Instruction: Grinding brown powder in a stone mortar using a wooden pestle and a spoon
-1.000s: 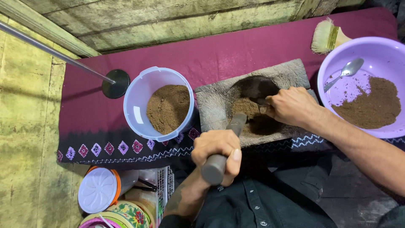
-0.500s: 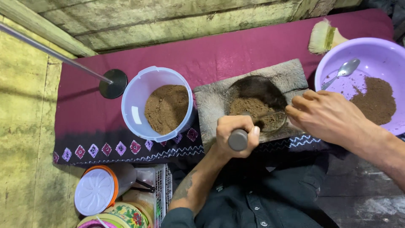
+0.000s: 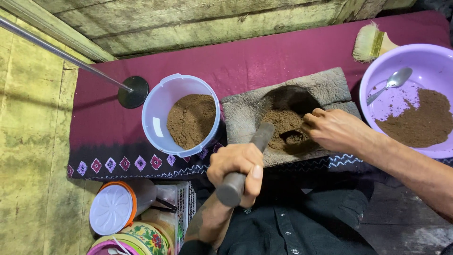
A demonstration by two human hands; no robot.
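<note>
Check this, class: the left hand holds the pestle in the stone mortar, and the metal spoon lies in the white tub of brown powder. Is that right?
Not quite. The spoon lies in the purple bowl, not the white tub, as the head view shows. The left hand does hold the pestle in the stone mortar.

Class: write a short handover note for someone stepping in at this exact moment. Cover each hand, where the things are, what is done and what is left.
Left hand: grips the dark pestle, its tip in the stone mortar.
Right hand: fingers in the brown powder inside the mortar hollow.
White tub left of the mortar holds powder; purple bowl on the right holds powder and a spoon.
Done: some powder in both containers.
Left: the mortar still holds powder.
</note>
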